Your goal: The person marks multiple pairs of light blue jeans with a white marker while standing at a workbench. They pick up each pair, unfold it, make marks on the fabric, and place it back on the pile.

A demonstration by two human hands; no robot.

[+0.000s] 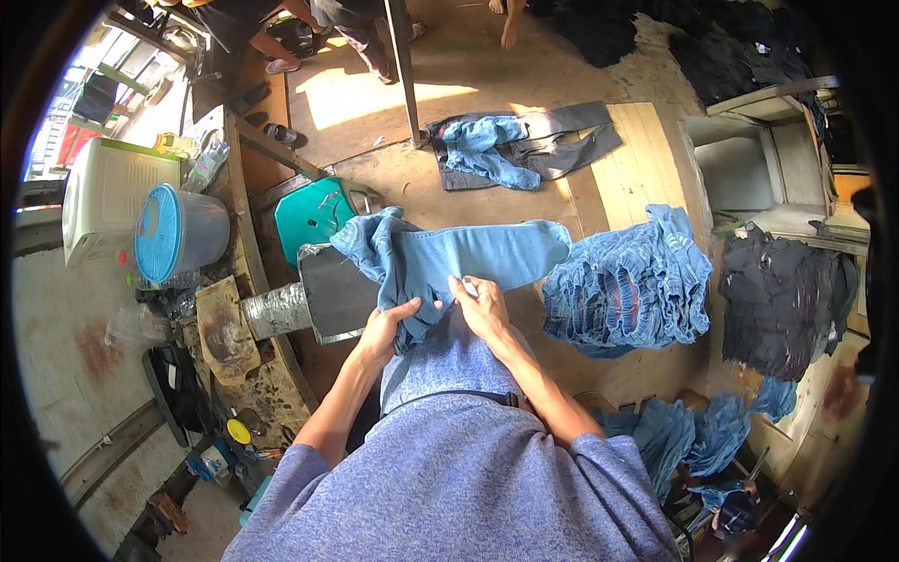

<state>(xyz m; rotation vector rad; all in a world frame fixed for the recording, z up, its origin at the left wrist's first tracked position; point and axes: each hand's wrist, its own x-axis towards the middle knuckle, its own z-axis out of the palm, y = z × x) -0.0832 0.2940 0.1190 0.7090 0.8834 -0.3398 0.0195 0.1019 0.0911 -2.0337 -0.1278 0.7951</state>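
A pair of light blue jeans (478, 253) lies across my lap and over the end of a dark padded board (334, 295), one leg stretched out to the right. My left hand (386, 330) grips bunched denim near the board, thumb on top and fingers partly under the cloth. Close beside it, my right hand (481, 307) is closed over the same jeans. Something small and pale shows between its fingers, too small to name. To the right of the jeans stands a tall stack of folded blue denim (626, 286).
Dark trousers with a blue denim piece (487, 145) lie on the wooden floor ahead. A green stool (314, 220) stands behind the board. At left, a bench holds a blue-lidded tub (183, 234). A dark garment pile (787, 300) is at right. People's legs (365, 37) show at the top.
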